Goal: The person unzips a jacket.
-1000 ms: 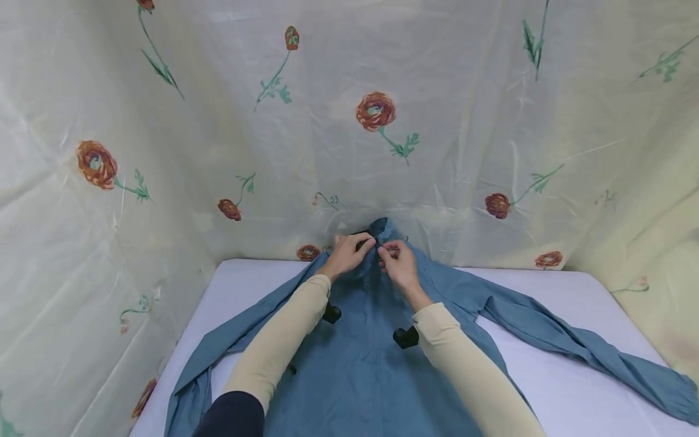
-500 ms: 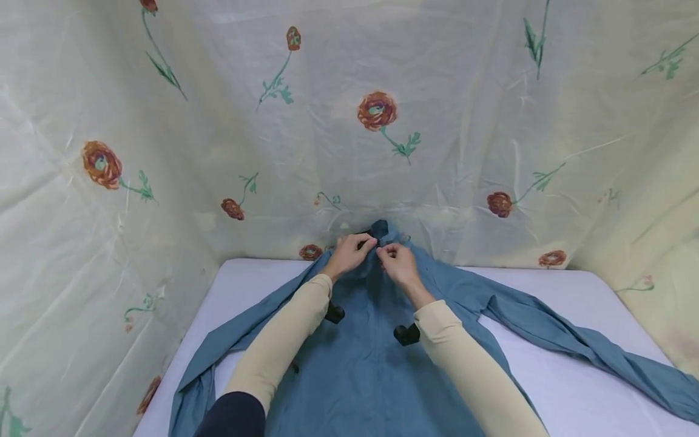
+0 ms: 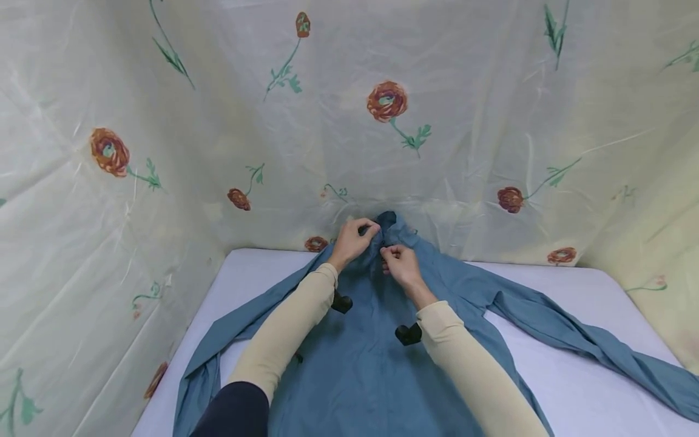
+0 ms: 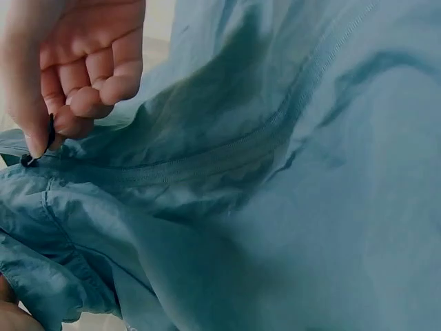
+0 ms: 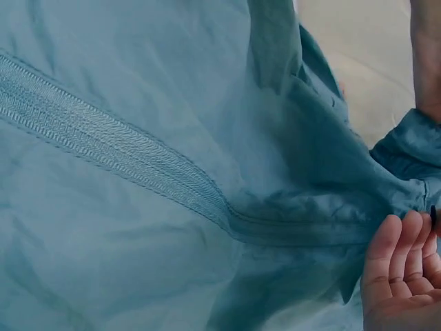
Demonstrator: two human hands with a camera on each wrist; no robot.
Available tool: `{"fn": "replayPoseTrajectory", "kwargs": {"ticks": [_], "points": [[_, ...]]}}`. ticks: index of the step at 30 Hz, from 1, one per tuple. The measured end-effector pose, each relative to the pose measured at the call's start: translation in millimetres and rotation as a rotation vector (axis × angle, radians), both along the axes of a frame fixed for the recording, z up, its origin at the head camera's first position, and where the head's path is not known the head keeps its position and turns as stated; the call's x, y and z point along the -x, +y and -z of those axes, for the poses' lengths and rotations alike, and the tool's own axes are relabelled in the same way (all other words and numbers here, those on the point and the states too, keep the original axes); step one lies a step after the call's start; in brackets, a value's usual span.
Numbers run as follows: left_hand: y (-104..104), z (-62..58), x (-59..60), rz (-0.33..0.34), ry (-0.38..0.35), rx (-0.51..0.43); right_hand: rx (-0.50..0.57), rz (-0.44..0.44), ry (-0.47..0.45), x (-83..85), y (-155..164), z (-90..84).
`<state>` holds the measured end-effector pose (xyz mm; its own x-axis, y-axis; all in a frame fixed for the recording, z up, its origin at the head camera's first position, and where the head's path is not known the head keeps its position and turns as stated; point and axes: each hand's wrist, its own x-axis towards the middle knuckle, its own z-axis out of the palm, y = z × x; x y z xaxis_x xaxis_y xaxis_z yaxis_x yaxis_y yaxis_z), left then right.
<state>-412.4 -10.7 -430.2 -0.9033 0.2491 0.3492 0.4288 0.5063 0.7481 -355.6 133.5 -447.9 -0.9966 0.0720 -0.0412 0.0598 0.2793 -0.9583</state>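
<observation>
**Blue jacket (image 3: 377,370) pinched at the collar (image 3: 387,219)**

The jacket lay spread on the table (image 3: 584,394), its collar standing up against the far edge, one sleeve folded back at the left and the other stretched out to the right. Both hands were at its neck, just beside each other. The right hand (image 3: 403,265) had a small black zip pull (image 4: 50,132) between thumb and forefinger, its other fingers curled in; both wrist views showed that pull, which was too small to make out from the head. The left hand (image 3: 352,241), a little higher, pinched the collar's edge with thumb and forefinger; the left wrist view caught only a sliver of it. The right wrist view gave the zip (image 5: 138,148) best, its ribbed line bending towards the fingers. Only the head view took in the beige sleeves (image 3: 297,328) on the person's forearms and the wider curtain (image 3: 448,60), printed with rust-red flowers, hanging behind and at both sides.
</observation>
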Motion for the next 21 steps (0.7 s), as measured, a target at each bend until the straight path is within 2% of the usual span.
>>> {"fn": "replayPoseTrajectory", "kwargs": {"ticks": [8, 17, 21], "points": [[2.5, 0.5, 6.4, -0.049, -0.025, -0.039, 0.036, -0.006, -0.025, 0.0, 2.6, -2.0], [2.3, 2.5, 4.2, -0.079, -0.024, -0.036, 0.01, -0.004, -0.026, -3.2, 2.1, 5.0], [1.7, 4.1, 5.7, -0.117, -0.002, -0.093, -0.001, 0.013, -0.018, -7.0, 0.1, 7.5]]}}
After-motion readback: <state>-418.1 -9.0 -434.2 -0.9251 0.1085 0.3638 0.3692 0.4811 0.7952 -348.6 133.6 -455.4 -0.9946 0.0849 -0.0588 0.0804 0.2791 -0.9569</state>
